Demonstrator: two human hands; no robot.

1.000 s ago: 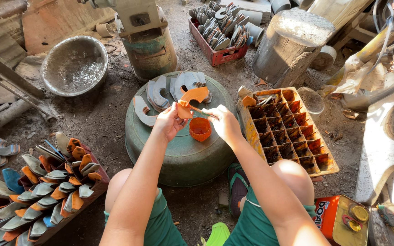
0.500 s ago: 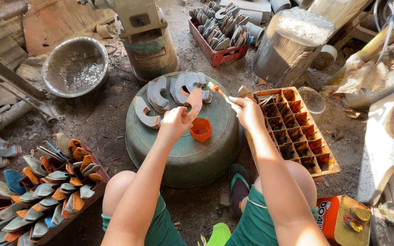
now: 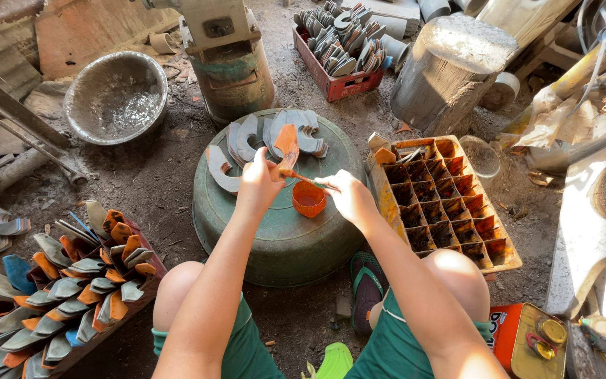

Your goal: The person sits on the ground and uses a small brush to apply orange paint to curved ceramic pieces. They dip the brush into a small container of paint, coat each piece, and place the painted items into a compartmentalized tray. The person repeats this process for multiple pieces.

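My left hand (image 3: 259, 184) holds a curved metal piece (image 3: 287, 142) with orange paint on its upper part, above an upturned green basin (image 3: 275, 238). My right hand (image 3: 346, 196) grips a thin paintbrush (image 3: 303, 178) whose tip touches the piece. A small orange cup of paint (image 3: 309, 199) stands on the basin just below the brush. Several bare grey curved pieces (image 3: 257, 140) lie spread on the basin's far side.
A paint-stained divided crate (image 3: 447, 203) sits to the right. A crate of painted pieces (image 3: 71, 281) lies at the lower left, a red crate of grey pieces (image 3: 345, 49) at the back. A metal bowl (image 3: 115, 98), a canister (image 3: 233, 67) and a stump (image 3: 450, 67) stand behind.
My right hand lifted the brush away to the right, then brought it back down onto the piece in my left hand, above the paint cup.
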